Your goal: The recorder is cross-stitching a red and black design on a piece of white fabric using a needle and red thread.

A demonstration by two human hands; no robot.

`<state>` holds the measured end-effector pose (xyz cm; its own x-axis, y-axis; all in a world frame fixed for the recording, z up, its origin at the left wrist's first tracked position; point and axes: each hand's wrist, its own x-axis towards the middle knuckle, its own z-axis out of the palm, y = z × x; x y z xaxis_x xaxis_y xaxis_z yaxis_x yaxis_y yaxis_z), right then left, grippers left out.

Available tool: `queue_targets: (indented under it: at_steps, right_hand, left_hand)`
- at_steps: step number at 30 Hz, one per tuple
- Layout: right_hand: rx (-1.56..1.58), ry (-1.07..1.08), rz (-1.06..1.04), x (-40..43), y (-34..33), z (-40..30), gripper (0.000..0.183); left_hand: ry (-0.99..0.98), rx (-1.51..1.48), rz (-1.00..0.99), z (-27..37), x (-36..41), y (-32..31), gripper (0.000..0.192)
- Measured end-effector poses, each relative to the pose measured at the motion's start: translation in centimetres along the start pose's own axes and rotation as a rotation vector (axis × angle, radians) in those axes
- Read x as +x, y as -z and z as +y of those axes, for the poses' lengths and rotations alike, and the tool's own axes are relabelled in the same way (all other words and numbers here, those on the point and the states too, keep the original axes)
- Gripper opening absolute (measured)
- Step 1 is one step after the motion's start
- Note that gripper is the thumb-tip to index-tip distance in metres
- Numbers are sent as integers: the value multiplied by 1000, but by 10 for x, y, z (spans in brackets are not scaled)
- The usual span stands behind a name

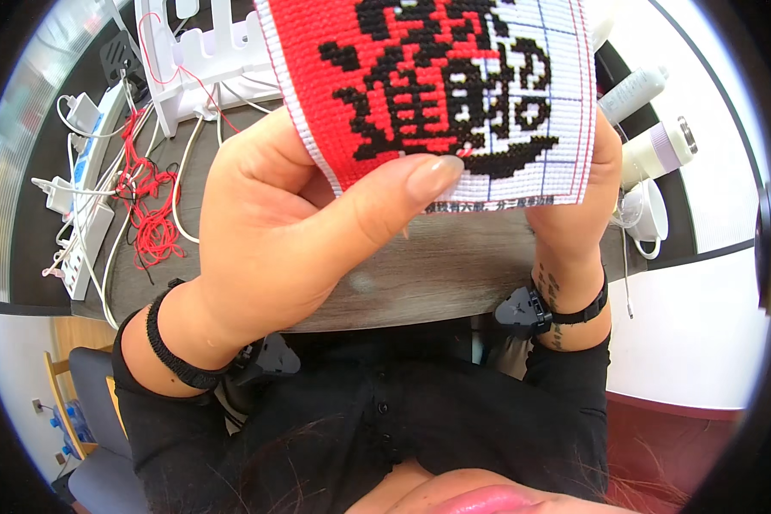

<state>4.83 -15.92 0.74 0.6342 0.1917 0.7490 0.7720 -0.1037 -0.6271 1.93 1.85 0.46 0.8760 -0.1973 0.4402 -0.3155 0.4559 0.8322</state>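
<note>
A piece of cross-stitch canvas [527, 180] with red and black stitching and a printed grid is held up in front of me. My left hand [276, 212] grips its lower left part, thumb pressed on the front near the black stitches and fingers behind. Beneath that thumb, at the lower border, runs a strip of printed writing. My right hand [568, 186] is behind the right side of the canvas; its fingers are hidden, so their hold cannot be seen. From behind the left hand a red thread [209, 96] rises towards a white stand.
Tangled red and black thread [151, 218] lies on the wooden table [411, 276] at left. Beside it are power strips [90, 244] with white cables. The white stand [167, 109] is at the back left. A bottle [636, 93], a tumbler [658, 151] and a white cup [649, 215] are at right.
</note>
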Motion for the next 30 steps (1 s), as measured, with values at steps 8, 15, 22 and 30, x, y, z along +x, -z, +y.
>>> queue_targets:
  at_steps: [8, 15, 22, 30]
  right_hand:
    - [6, 44, -23, -1, 0, -1, 19]
    - [50, 51, -7, -2, -1, 0, 20]
    - [3, 97, -77, -3, 4, 3, 23]
    - [34, 84, -25, -1, -2, 1, 17]
  left_hand:
    - [28, 66, -6, 0, -1, 3, 13]
    - [29, 82, -4, -1, -2, 3, 13]
    - [34, 92, -8, 0, -1, 4, 13]
    - [33, 95, 2, -1, -1, 3, 13]
